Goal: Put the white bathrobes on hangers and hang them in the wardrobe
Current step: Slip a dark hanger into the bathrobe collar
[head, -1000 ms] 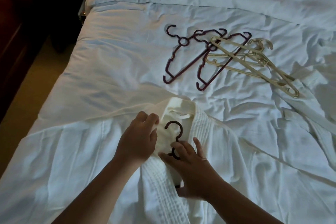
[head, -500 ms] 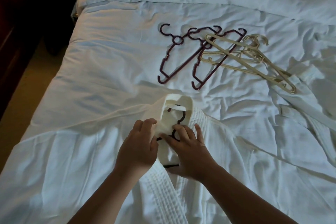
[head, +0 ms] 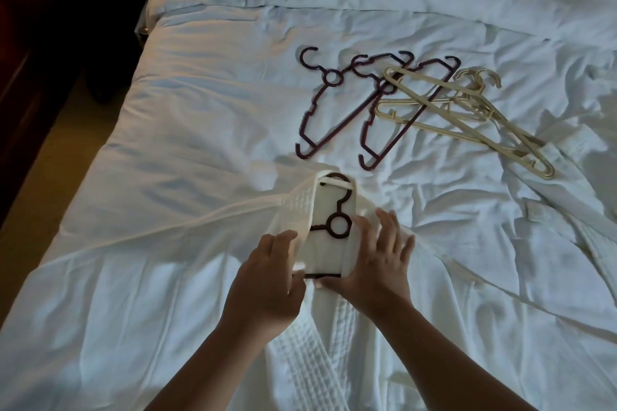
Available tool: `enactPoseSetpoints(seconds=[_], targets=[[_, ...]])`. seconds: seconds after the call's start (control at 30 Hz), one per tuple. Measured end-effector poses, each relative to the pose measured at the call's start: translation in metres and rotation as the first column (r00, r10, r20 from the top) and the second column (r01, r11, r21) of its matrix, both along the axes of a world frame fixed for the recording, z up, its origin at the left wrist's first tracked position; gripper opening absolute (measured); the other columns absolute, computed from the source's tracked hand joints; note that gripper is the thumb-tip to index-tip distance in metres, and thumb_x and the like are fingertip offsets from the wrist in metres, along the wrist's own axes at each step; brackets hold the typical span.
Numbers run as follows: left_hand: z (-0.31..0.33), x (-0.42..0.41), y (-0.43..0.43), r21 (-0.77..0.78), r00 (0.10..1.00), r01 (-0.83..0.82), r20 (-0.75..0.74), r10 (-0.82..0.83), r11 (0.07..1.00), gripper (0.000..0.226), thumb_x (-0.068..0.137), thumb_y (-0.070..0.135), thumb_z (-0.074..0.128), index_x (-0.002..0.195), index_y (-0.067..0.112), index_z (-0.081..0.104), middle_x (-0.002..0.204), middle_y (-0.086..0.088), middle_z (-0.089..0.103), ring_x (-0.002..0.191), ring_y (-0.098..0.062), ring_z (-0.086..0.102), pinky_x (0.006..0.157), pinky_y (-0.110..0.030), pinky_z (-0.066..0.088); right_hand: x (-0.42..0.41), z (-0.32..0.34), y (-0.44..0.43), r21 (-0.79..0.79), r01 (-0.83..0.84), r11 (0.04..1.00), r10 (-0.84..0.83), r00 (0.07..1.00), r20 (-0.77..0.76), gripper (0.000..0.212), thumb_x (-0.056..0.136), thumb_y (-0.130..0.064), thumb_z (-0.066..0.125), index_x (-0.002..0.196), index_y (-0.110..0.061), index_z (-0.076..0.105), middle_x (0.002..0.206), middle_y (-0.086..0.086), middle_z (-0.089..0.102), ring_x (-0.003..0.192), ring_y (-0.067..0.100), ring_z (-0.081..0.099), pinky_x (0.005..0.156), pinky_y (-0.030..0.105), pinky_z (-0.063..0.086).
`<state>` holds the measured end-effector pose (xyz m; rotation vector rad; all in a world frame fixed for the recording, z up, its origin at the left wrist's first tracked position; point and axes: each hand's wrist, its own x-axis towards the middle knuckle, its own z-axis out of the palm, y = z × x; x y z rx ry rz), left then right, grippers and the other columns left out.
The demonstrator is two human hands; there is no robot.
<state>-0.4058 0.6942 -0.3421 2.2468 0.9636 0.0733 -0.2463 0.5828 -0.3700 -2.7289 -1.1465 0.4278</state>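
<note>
Bed (head: 217,110): white, creased duvet, filling most of the view. Robe (head: 314,354): white, waffle-weave collar, spread flat on the near part of the bed, collar pointing to the far side, sleeves running off left and right. Hanger (head: 336,237): dark, lying inside the robe's neck opening; hook at the far end of the collar, passing under the small hanging loop; ring and part of the bottom bar exposed, shoulders covered by cloth on both sides. Left hand (head: 267,277): at the left collar edge, fingers curled over the cloth and gripping it, just left of the hanger's ring. Right hand (head: 377,260): laid on the right collar, fingers straight and spread, pressing the cloth flat; thumb tip just beside the hanger's bottom bar; nothing clasped. Dark hangers (head: 302,153): two, same type, lying side by side on the duvet beyond the robe, hooks to the far side. Cream hangers (head: 467,103): several, stacked crosswise just right of the dark pair, overlapping the nearer one; exact count unclear. Second robe (head: 574,177): white, crumpled at the right edge, touching the cream hangers' near ends. Dark furniture (head: 50,43): far left, detail lost in shadow. Floor (head: 50,177): pale strip left of the bed.
</note>
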Motion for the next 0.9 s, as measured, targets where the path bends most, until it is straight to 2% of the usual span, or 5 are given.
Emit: enactPoseSetpoints(seconds=[0.17,0.37,0.6,0.8,0.9], targets=[[-0.016,0.009,-0.002,0.194,0.968,0.098,-0.248,-0.048,0.976,0.104,0.069,0.047,0.064,0.158,0.023,0.014,0.161,-0.017,0.020,0.141,-0.039,0.030,0.107,-0.053,0.037,0.001,-0.010,-0.010,0.022,0.094,0.995,-0.093,0.994,-0.065,0.138,0.040,-0.094,0.063,0.150,-0.024,0.017,0.159,0.010,0.018,0.151,0.031,0.012,0.122,0.058,0.011],[-0.029,0.027,0.026,0.066,0.933,0.181,-0.328,-0.150,0.981,0.126,0.069,0.071,0.068,0.153,0.036,-0.020,0.163,0.001,-0.021,0.151,-0.023,-0.011,0.119,-0.048,0.011,0.022,-0.010,-0.020,0.002,-0.018,1.000,0.018,0.996,-0.086,0.139,0.046,-0.091,0.062,0.157,-0.023,0.009,0.160,0.004,0.020,0.150,0.024,0.019,0.122,0.050,0.018],[-0.043,0.018,0.026,0.267,0.939,0.229,-0.315,-0.139,0.936,0.123,0.058,0.072,0.074,0.156,0.016,0.023,0.160,-0.008,0.030,0.140,-0.029,0.041,0.093,-0.048,0.045,0.044,-0.005,-0.009,0.013,-0.030,0.999,0.031,0.997,-0.069,0.116,0.069,-0.092,0.049,0.154,-0.019,0.022,0.149,0.001,0.038,0.137,0.023,0.039,0.116,0.041,0.032],[-0.045,0.025,0.027,0.375,0.954,0.186,-0.289,-0.076,0.908,0.105,0.068,0.069,0.068,0.150,0.011,0.038,0.152,-0.012,0.044,0.131,-0.030,0.051,0.090,-0.046,0.045,0.058,-0.003,0.021,-0.083,0.035,0.996,-0.035,0.999,-0.004,0.078,0.083,-0.073,0.054,0.137,-0.018,0.042,0.122,0.002,0.055,0.109,0.026,0.055,0.081,0.039,0.048],[-0.041,0.030,0.024,0.459,0.974,0.071,-0.225,0.038,0.885,0.095,0.078,0.064,0.062,0.152,0.011,0.034,0.153,-0.016,0.038,0.134,-0.036,0.043,0.098,-0.050,0.038,0.064,-0.004,0.029,-0.051,0.099,0.994,-0.097,0.995,0.026,0.065,0.089,-0.069,0.050,0.130,-0.019,0.049,0.117,0.002,0.057,0.105,0.026,0.057,0.080,0.039,0.049]])
